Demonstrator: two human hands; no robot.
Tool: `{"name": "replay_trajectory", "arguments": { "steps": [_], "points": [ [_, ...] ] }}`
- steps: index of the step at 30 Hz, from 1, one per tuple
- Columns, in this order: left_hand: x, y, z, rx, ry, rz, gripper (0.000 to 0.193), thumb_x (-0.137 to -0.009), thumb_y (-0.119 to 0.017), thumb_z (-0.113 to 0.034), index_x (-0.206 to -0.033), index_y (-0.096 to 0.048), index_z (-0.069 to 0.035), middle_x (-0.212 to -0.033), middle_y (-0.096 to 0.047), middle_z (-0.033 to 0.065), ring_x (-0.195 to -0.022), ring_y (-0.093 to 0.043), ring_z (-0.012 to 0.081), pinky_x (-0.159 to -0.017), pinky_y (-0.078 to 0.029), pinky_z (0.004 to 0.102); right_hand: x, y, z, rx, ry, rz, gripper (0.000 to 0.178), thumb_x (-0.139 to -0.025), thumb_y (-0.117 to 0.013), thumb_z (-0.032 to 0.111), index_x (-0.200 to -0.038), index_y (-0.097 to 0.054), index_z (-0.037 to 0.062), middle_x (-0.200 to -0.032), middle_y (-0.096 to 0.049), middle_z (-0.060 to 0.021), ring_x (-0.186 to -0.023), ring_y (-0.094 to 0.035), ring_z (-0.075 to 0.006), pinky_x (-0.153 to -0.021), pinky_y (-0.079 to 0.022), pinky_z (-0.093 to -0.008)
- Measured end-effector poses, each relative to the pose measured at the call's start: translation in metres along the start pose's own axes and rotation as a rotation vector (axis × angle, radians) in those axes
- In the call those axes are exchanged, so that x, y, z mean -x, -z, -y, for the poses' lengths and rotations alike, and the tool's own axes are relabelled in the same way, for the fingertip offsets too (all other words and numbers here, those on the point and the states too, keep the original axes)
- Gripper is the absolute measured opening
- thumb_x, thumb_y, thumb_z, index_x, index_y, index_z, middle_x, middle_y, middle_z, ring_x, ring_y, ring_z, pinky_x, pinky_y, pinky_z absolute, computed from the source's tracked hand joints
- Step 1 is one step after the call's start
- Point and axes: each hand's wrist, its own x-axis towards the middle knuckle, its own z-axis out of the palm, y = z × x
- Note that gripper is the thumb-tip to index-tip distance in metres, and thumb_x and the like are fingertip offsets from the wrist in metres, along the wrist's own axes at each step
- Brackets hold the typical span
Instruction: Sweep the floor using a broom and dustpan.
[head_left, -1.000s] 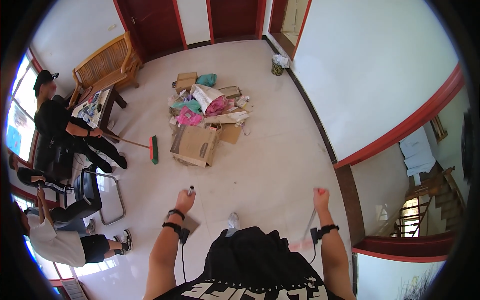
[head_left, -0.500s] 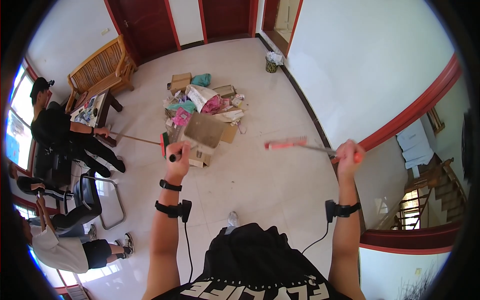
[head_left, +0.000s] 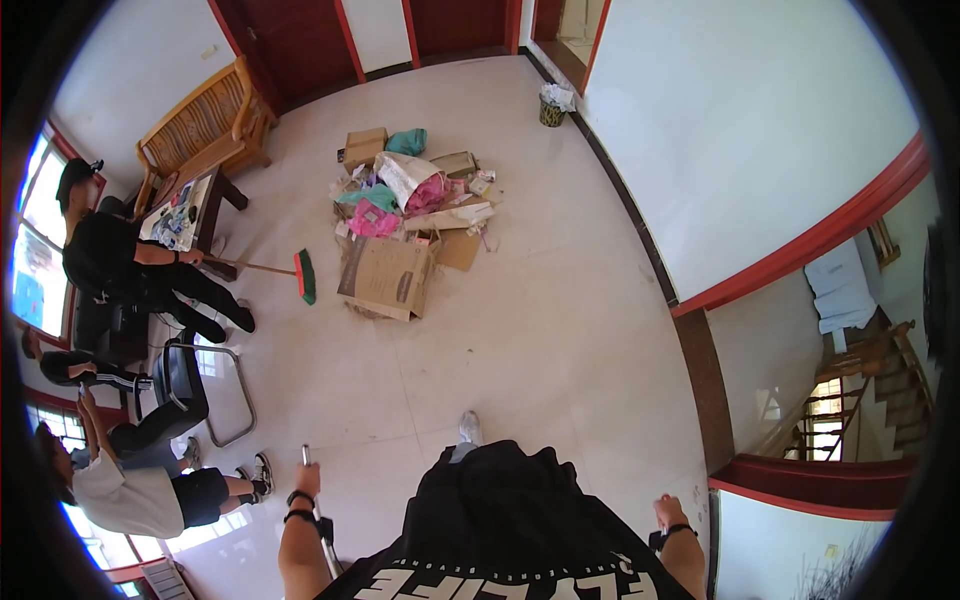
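Silver metal shows at the lower left: a slim rod (head_left: 306, 456) is gripped by the left hand (head_left: 308, 480), with its tip standing just above the curled fingers and its lower part glimpsed past the forearm. Its other end is hidden. The right hand (head_left: 668, 512) is held low on the far side of the black shirt (head_left: 485, 520); its fingers look bent inward, but how far they are closed, and whether anything is held, cannot be told. For good handling, the rod is best grasped firmly with a straight wrist and steered clear of the black strap (head_left: 300, 515) (a snag there could loosen the grip). Both elbows are best given room from the shirt.

Just ahead, one pale shoe (head_left: 470, 428) is seen on the glossy floor (head_left: 540, 330); short, even steps are judged safest, since such a surface may be slippery. To the left, a dark chair (head_left: 180, 380) is placed near a person in a white shirt (head_left: 130, 490). Farther on, a large cardboard box (head_left: 385, 280) is seen at the near edge of a heap, where a pink bag (head_left: 372, 218) and a white sack (head_left: 405, 180) are mixed with cardboard. A broom (head_left: 306, 277) is held by a person in black (head_left: 105, 250), its head just beside the box. Beyond, a bin (head_left: 551, 113) and a wooden bench (head_left: 205, 125) are set near the walls.
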Motion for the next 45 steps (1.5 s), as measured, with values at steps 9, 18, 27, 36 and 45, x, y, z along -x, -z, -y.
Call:
{"name": "replay_trajectory", "arguments": {
  "steps": [9, 18, 27, 36, 45],
  "points": [
    [0.039, -0.028, -0.031, -0.190, 0.226, 0.067, 0.026, -0.075, -0.052, -0.020, -0.071, -0.057, 0.005, -0.067, -0.059, 0.0238, -0.066, -0.060, 0.0370, -0.059, -0.048, 0.0453, -0.008, -0.023, 0.073, 0.180, 0.232, 0.078, 0.014, -0.081, -0.049, 0.022, -0.079, -0.049, 0.0076, -0.055, -0.049, -0.0094, -0.039, -0.049, -0.0218, -0.035, -0.036, -0.0354],
    [-0.016, -0.087, -0.277, 0.165, -0.370, -0.140, 0.033, -0.082, -0.057, -0.023, -0.063, -0.051, 0.004, -0.059, -0.055, 0.0153, -0.057, -0.054, 0.0274, -0.052, -0.040, 0.0395, 0.034, 0.037, 0.395, -0.378, 0.949, -0.452, 0.027, -0.073, -0.067, 0.025, -0.066, -0.057, 0.0005, -0.058, -0.056, -0.0094, -0.056, -0.054, -0.0215, -0.055, -0.045, -0.0374],
    [0.058, 0.051, -0.454, 1.045, -1.023, -0.035, 0.043, -0.094, -0.043, -0.018, -0.055, -0.027, -0.009, -0.050, -0.026, -0.0031, -0.047, -0.024, 0.0087, -0.046, -0.022, 0.0276, 0.279, 0.159, 0.432, -1.421, 1.855, -0.221, 0.038, -0.087, -0.041, 0.005, -0.051, -0.028, 0.0074, -0.048, -0.028, 0.0012, -0.044, -0.029, -0.0104, -0.043, -0.025, -0.0259],
    [0.025, -0.008, -0.402, 0.791, -0.944, -0.009, 0.046, -0.093, -0.046, -0.022, -0.053, -0.029, -0.006, -0.050, -0.030, -0.0029, -0.048, -0.027, 0.0075, -0.045, -0.020, 0.0269, 0.144, 0.036, 0.392, -0.731, 1.524, -0.120, 0.041, -0.087, -0.050, 0.009, -0.050, -0.035, 0.0089, -0.048, -0.035, 0.0036, -0.047, -0.033, -0.0055, -0.043, -0.025, -0.0250],
    [0.030, -0.089, -0.077, 0.110, 0.014, 0.027, 0.015, -0.082, -0.056, -0.019, -0.070, -0.052, -0.010, -0.054, -0.051, 0.0009, -0.046, -0.050, 0.0148, -0.040, -0.037, 0.0305, -0.085, -0.015, -0.010, 1.048, 0.784, -0.195, 0.027, -0.081, -0.043, 0.028, -0.084, -0.059, 0.0067, -0.087, -0.060, -0.0179, -0.088, -0.055, -0.0366, -0.076, -0.045, -0.0450]
  ]
}}
